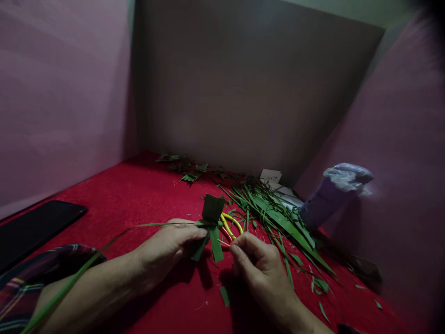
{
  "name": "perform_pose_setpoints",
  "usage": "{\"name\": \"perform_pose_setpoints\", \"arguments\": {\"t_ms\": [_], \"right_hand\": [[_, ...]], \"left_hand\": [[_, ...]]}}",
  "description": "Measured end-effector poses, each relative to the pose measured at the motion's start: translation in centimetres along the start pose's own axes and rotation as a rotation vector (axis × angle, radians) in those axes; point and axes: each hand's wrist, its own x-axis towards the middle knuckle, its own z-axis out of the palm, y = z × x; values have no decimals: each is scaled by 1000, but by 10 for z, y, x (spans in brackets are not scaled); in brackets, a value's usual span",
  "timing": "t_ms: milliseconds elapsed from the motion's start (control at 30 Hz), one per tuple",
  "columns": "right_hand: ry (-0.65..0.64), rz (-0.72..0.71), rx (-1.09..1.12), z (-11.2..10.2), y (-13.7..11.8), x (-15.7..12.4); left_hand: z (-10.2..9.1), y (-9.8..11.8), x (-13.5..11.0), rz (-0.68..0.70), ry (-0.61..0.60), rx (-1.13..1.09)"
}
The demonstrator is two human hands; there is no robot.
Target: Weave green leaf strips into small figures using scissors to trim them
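Note:
Pinched in my left hand (174,243) is a folded green leaf piece (213,208), with one flat flap standing up and two flaps hanging down. A long narrow leaf strip (114,236) trails from it to the left, over my forearm. Just right of the leaf piece, my right hand (255,257) has thumb and forefinger closed on a thin pale sliver (223,243) that points towards the hanging flaps. Whether the sliver touches the leaf I cannot tell. Behind the hands lies a tool with yellow and red loop handles (233,221); its other end is hidden.
A heap of long green leaves (278,215) covers the right side of the red cloth (114,190), with leaf scraps (225,296) around. A purple container (327,197) topped with clear plastic leans at right. White papers (271,176) lie behind, a black phone-like slab (45,227) at left.

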Motion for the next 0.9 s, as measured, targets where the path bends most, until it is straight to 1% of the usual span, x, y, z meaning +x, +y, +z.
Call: {"name": "perform_pose_setpoints", "arguments": {"t_ms": [67,200,267,400,500,567,733,900], "right_hand": [[35,-15,-36,-1,0,-1],[91,-88,-70,-3,-1,-7],[85,-149,-96,-2,-3,-10],[51,-262,-196,-1,-5,-12],[87,-323,-217,0,-6,-12],[101,-332,-208,1,-5,-12],[96,-296,-215,2,-3,-12],[101,-290,-215,2,-2,-12]], "left_hand": [[0,-1,1,-3,9,32],[-3,-6,3,-7,-72,80],[-5,-9,3,-16,-86,97],[-6,-11,4,-54,-66,121],[-5,-11,5,-43,-117,103],[-5,-11,5,-33,-143,85],[-4,-8,4,-47,-50,86],[-4,-10,2,-24,-36,108]]}}
